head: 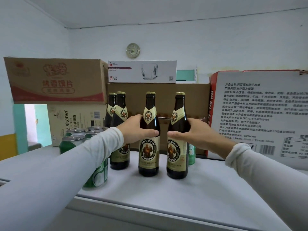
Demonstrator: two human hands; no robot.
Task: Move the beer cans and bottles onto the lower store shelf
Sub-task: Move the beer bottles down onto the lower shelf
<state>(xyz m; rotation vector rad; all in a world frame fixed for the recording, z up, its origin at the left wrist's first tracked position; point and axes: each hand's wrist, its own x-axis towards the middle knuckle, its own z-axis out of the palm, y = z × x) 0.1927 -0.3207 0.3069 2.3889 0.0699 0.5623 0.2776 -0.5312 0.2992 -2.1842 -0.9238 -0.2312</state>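
While both hands are engaged, each grip is clamped on its own upright dark brown glass beer bottle with a cream and gold label: the left hand (133,129) wraps the shoulder of the centre bottle (149,135), thumb across the front just above the main label, and the right hand (198,133) wraps the neighbouring bottle (178,137) at the same height. Both bottles stand on the pale grey flat top (166,189), which serves as the table, near its middle and apart from the front edge. Two further bottles of the same kind (119,114) stand behind and to the left, towards the back edge. Green aluminium beer cans (73,140) are grouped at the left side, partly hidden by the left sleeve; another green can (191,154) shows just behind the right-hand bottle. Stacked brown cardboard cartons (55,80), a white glass-mug box (141,72) and a red and white printed carton (260,114) line the back edge. The lower store shelf is not in view. Judgement: full glass bottles will be heavy, rigid, smooth and breakable, so a firm wrap where shoulder meets body is sound; the neck alone would allow swing. The two held bottles stand close and could knock together on lifting. Cans will be lighter, easily dented, and best taken round the body.
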